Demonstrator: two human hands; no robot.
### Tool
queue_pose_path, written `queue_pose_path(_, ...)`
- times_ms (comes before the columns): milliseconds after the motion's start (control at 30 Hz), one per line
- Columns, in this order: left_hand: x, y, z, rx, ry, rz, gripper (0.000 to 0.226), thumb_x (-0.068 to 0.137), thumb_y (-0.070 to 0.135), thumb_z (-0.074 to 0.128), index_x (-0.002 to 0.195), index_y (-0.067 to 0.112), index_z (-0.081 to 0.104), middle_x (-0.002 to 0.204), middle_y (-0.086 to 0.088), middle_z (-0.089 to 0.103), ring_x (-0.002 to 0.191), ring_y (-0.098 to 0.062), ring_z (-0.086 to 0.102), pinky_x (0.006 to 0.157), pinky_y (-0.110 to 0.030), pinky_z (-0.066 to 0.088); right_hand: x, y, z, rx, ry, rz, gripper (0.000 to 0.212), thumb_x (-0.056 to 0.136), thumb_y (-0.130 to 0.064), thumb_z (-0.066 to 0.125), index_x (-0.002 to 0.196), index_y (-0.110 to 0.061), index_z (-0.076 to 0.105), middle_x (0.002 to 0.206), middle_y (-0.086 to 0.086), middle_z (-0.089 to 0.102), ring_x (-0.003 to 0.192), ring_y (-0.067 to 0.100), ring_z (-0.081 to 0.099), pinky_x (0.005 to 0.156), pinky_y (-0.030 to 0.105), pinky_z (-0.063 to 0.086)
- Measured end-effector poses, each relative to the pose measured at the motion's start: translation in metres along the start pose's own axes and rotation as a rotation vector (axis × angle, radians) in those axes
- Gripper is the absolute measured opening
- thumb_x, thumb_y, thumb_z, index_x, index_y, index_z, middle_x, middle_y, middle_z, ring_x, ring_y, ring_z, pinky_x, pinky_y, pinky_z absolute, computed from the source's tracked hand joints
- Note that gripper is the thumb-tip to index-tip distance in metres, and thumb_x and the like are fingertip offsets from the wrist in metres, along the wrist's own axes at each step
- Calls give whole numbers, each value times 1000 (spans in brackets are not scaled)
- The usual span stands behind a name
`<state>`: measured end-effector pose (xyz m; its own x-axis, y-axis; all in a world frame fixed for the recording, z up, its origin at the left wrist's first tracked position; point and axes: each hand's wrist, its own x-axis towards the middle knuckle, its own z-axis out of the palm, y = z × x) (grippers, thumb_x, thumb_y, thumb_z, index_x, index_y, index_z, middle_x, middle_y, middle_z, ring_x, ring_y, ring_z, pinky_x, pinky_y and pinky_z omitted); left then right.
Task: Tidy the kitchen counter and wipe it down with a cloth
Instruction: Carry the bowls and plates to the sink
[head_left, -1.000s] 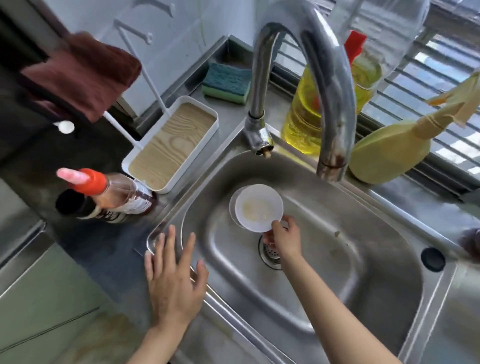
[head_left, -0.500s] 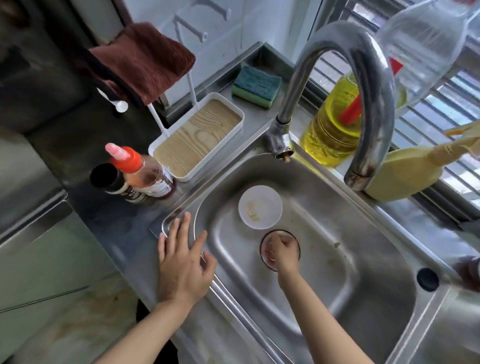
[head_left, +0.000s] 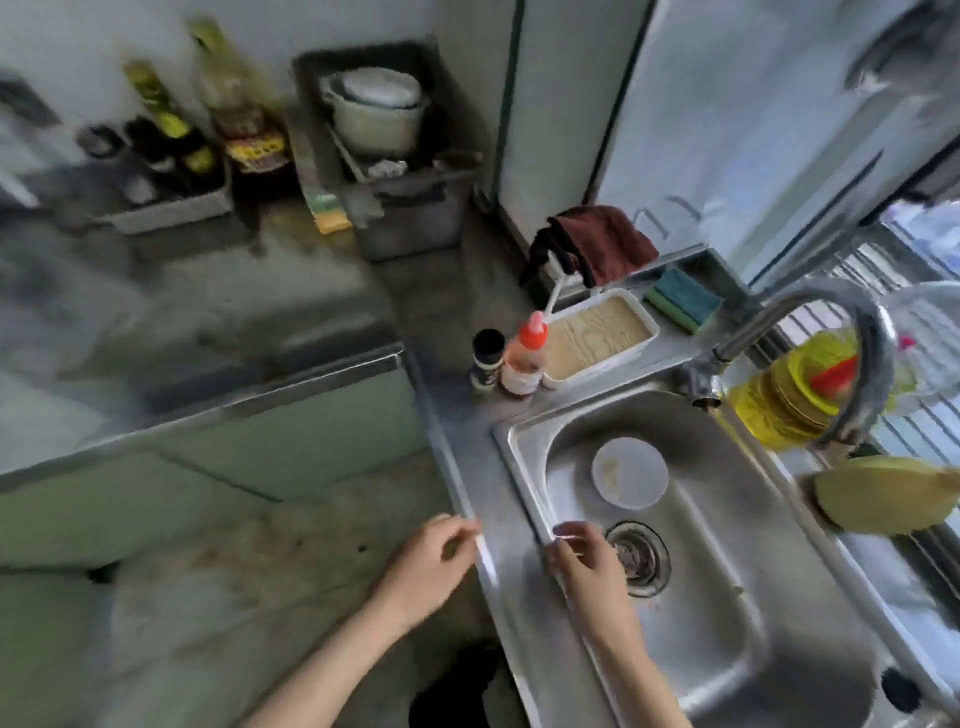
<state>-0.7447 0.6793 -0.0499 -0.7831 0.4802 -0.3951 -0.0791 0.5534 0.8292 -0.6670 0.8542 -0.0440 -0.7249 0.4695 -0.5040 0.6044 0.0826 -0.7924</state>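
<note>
Steel sink (head_left: 727, 525): 1 bowl (head_left: 629, 479), 2 hands (head_left: 431, 558) (head_left: 587, 564)

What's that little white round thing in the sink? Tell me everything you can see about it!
It is a small, round, shallow white dish; the blur hides whether it is plastic or ceramic. It lies open side up on the bottom of the steel sink, just beyond the drain and apart from it. A pale yellowish smear inside makes it look unwashed. Only the sink touches it; the right hand is near but not on it.
</note>
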Motion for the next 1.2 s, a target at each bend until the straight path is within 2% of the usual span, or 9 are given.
queue_pose_path(100, -78, -37, -52, -198, 220, -194, 28, 88, -1, 52, 81, 25, 61, 86, 8, 66, 77, 13, 58, 72, -10, 42, -25, -18, 67, -158, -214, -94, 10, 82, -18, 55, 83, -26, 60, 76, 0, 67, 75, 22, 65, 71, 38, 50)
queue_pose_path(200, -159, -78, -98, -270, 379, -295, 15, 89, 6, 57, 88, 19, 65, 78, 9, 70, 76, 13, 58, 68, -4, 40, -68, -33, 139, -294, -432, -181, 13, 79, -14, 53, 84, -25, 58, 70, -5, 63, 66, 0, 58, 66, 19, 44)
queue_pose_path(267, -214, -106, -123, -320, 497, -327, 16, 88, 8, 59, 85, 22, 65, 82, 24, 68, 77, 10, 60, 69, -4, 41, -106, -40, 190, -427, -610, -281, 21, 80, -11, 53, 77, -31, 54, 64, -8, 59, 60, -8, 54, 59, 11, 39)
queue_pose_path(400, -315, -171, -157, -427, 754, -420, 37, 89, -2, 55, 77, 32, 66, 83, 24, 69, 79, 3, 64, 76, -12, 47, -184, -49, 291, -549, -869, -353, 23, 90, -12, 52, 84, -33, 54, 79, -6, 63, 68, 1, 56, 66, 21, 45)
queue_pose_path(567, -417, -234, -176, -605, 996, -435, 48, 86, -11, 52, 77, 32, 70, 87, 0, 72, 81, -14, 68, 86, -36, 51, -276, -46, 402, -562, -1065, -420, 15, 92, -11, 50, 91, -26, 53, 88, 2, 65, 82, 18, 60, 77, 30, 48)
queue_pose_path(767, -480, -276, -224, -620, 1126, -522, 38, 87, -3, 55, 78, 32, 66, 87, -1, 70, 75, -33, 62, 70, -29, 45, -332, -41, 469, -711, -1158, -396, 11, 90, -19, 51, 87, -28, 57, 86, 0, 67, 77, 13, 61, 65, 14, 45)
queue_pose_path(900, -499, -295, -265, -643, 1266, -555, 25, 86, 8, 58, 78, 30, 66, 83, 9, 70, 78, -11, 65, 74, -21, 46, -323, -43, 512, -861, -1172, -346, 12, 75, -28, 55, 73, -36, 64, 72, 4, 68, 72, 21, 63, 74, 32, 52)
queue_pose_path(1033, -514, -323, -291, -780, 1523, -677, 26, 87, -3, 53, 81, 19, 66, 81, 11, 71, 73, -3, 64, 73, -17, 49, -326, -56, 579, -987, -1343, -466, 30, 91, 2, 50, 73, -19, 61, 63, 4, 62, 52, 5, 54, 59, 21, 47)
queue_pose_path(1200, -522, -345, -295, -945, 1822, -866, 27, 84, -9, 54, 77, 14, 66, 75, 6, 70, 68, -4, 63, 70, -14, 48, -358, -81, 684, -1076, -1576, -508, 17, 94, -17, 51, 78, -20, 57, 67, -3, 63, 61, 9, 56, 63, 20, 45)
